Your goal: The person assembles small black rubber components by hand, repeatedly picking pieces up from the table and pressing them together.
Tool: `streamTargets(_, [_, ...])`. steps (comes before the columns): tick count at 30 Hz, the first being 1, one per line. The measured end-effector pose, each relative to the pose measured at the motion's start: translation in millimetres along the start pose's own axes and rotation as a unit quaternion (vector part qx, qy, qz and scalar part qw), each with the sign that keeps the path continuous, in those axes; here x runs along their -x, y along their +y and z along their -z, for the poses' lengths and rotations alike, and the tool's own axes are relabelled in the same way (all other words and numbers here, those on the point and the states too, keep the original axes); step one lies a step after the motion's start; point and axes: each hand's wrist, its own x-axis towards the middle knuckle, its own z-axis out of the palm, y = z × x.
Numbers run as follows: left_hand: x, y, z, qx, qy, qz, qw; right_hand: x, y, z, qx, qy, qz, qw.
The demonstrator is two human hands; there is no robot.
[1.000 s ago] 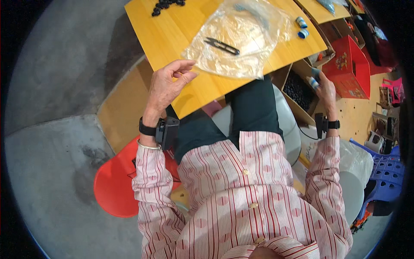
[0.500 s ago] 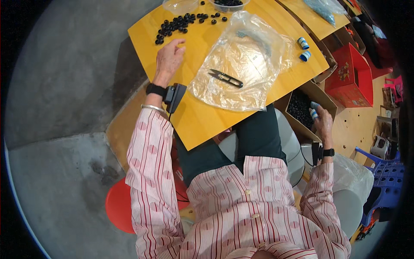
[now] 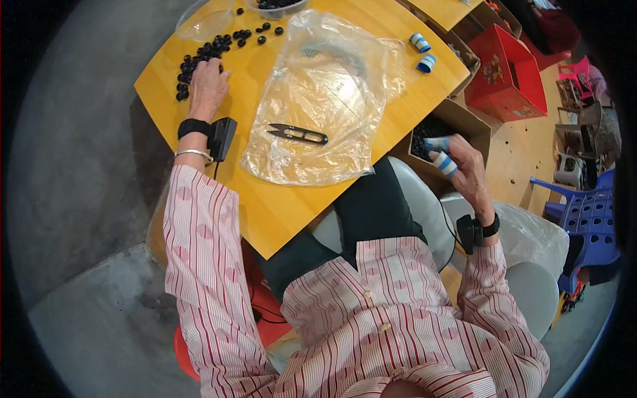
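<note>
Small round black beads (image 3: 211,50) lie scattered across the yellow table's far left. My left hand (image 3: 208,87) rests at their near side with fingers curled down among them; a dark piece shows by the thumb, but the fingertips are partly hidden. Blue-and-white striped covers sit on the thumb and forefinger of my right hand (image 3: 466,169). That hand is over the near side of a cardboard box (image 3: 478,142) of small black pieces, thumb and forefinger apart with nothing visible between them. Black thread snips (image 3: 297,133) lie on a clear plastic bag (image 3: 318,86) between my hands.
Two more striped finger covers (image 3: 423,53) lie on the table's right side. A clear lid (image 3: 206,23) and a tub of black pieces (image 3: 275,8) stand at the far edge. A red box (image 3: 507,76) and a blue plastic chair (image 3: 580,215) are to the right.
The view has shifted, so the table sits further left. My left hand has moved in among the black beads. The right hand has drawn to the box's near side, its covered fingers now apart.
</note>
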Motion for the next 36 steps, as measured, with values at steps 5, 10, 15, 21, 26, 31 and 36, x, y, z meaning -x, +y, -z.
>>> streamTargets(5, [8, 5, 2, 0.034, 0.028, 0.009, 0.999, -42, -101, -2, -0.413, -0.06, 0.31, 0.854])
streamTargets(10, [41, 13, 8, 0.133, -0.004, 0.016, 0.991, -65, -162, -43, -0.618, 0.016, 0.37, 0.693])
streamTargets(15, [97, 25, 24, 0.3, -0.027, 0.113, 0.947, -42, -182, -30, -0.608, -0.015, 0.358, 0.709])
streamTargets(21, [160, 62, 46, 0.568, 0.019, 0.208, 0.796, -40, -197, -51, -0.594, -0.053, 0.353, 0.721])
streamTargets(26, [184, 103, 40, 0.696, 0.017, 0.178, 0.695, -41, -174, -33, -0.581, -0.092, 0.354, 0.727])
streamTargets(31, [177, 139, 38, 0.792, -0.002, 0.187, 0.581, -41, -197, -38, -0.562, -0.124, 0.349, 0.74])
streamTargets(36, [182, 139, 29, 0.812, -0.021, 0.22, 0.54, -48, -185, -20, -0.552, -0.168, 0.352, 0.738])
